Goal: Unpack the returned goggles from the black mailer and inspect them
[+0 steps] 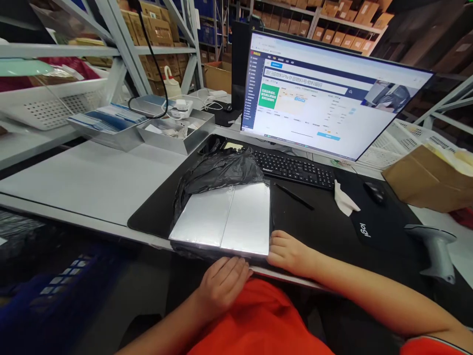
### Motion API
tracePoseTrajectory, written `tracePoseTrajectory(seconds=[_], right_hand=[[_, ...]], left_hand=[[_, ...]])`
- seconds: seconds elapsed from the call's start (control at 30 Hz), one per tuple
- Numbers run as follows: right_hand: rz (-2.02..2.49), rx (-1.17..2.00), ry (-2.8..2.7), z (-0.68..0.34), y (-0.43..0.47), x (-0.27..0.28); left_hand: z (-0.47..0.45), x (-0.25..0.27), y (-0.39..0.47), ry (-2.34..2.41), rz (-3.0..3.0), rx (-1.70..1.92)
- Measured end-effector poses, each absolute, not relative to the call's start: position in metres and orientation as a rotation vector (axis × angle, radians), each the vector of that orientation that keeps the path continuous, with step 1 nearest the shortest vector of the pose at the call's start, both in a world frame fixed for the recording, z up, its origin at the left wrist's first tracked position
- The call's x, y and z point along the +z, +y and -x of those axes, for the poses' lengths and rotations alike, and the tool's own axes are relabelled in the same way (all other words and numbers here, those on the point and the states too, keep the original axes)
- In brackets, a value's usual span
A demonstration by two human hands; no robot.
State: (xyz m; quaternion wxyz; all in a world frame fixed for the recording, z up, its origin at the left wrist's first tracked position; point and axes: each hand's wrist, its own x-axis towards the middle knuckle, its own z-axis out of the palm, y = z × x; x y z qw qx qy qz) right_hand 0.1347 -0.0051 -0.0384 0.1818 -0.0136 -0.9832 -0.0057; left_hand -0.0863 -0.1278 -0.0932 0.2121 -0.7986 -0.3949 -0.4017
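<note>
In the head view, a flat silver package [246, 222] lies near the front edge of the table [74, 180], on a black mat [155, 217]. A line runs across its upper face from back to front; I cannot tell if this is one box with a seam or two boxes side by side. A black plastic bag [225, 170] covers the back part of the package, and its dark film also shows along the left side and the front.

The left hand [226, 282] is at the front edge of the package, with the palm down and the fingers close together, slightly bent. The fingertips are hidden below, so I cannot tell if they grip the film or only rest against it. The right hand [288, 252] is at the front right corner. Its fingers are half curled and touch this side, but whether they have a firm hold is not clear.

Behind the package stands a keyboard [295, 168], partly covered by the bag, and then a lit monitor [321, 103]. To the right of the package lie a thin black pen [294, 196], a crumpled white paper [345, 199] and a mouse [374, 192]. A grey scanner [438, 251] lies farther right, near an open cardboard box [424, 180].
</note>
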Motion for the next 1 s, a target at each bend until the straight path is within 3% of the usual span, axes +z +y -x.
tracePoseTrajectory(seconds=[0.17, 0.4, 0.53, 0.63, 0.8, 1.0], right_hand=[[0.166, 0.273, -3.102, -0.136, -0.002, -0.021], [0.268, 0.019, -3.2, -0.134, -0.028, -0.003], [0.367, 0.114, -2.868, -0.136, -0.03, 0.023], [0.394, -0.006, -2.693, -0.127, -0.024, 0.035], [0.46, -0.201, -2.768, -0.096, -0.013, 0.018], [0.365, -0.17, -2.601, -0.087, -0.018, 0.008]], left_hand=[[0.09, -0.096, -0.133, -1.105, 2.231, -1.121], [0.093, -0.107, -0.147, -1.201, 2.226, -1.029], [0.111, -0.091, -0.155, -1.293, 2.058, -1.159], [0.12, -0.078, -0.154, -1.354, 1.918, -1.143], [0.109, -0.091, -0.14, -1.364, 1.826, -1.115], [0.102, -0.096, -0.132, -1.388, 1.738, -1.161]])
